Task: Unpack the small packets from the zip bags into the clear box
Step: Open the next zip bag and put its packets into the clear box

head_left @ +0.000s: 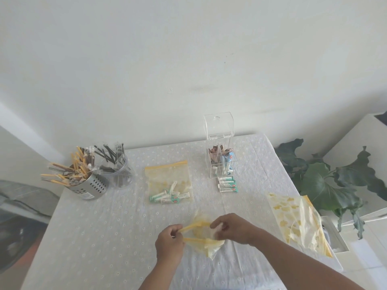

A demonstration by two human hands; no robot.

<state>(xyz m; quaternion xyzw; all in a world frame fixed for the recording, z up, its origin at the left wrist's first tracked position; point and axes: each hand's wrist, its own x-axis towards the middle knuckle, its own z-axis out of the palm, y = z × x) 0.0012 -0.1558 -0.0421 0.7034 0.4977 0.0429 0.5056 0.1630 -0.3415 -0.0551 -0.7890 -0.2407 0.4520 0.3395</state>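
Observation:
A yellow-patterned zip bag (206,244) lies near the table's front with its yellow mouth pulled apart. My left hand (168,241) pinches the left end of its zip strip. My right hand (232,228) reaches into the mouth, fingers closed around something pale inside. A second zip bag (168,181) lies further back, holding several green-and-white packets. The clear box (223,162) stands at the back with its lid up, packets in its compartments. A few green-and-white packets (227,184) lie in front of the box.
An empty-looking zip bag (299,218) hangs over the table's right edge. At the back left stand a perforated metal holder (90,186) and a clear jar (121,172), both full of sticks. A plant (326,181) stands to the right of the table.

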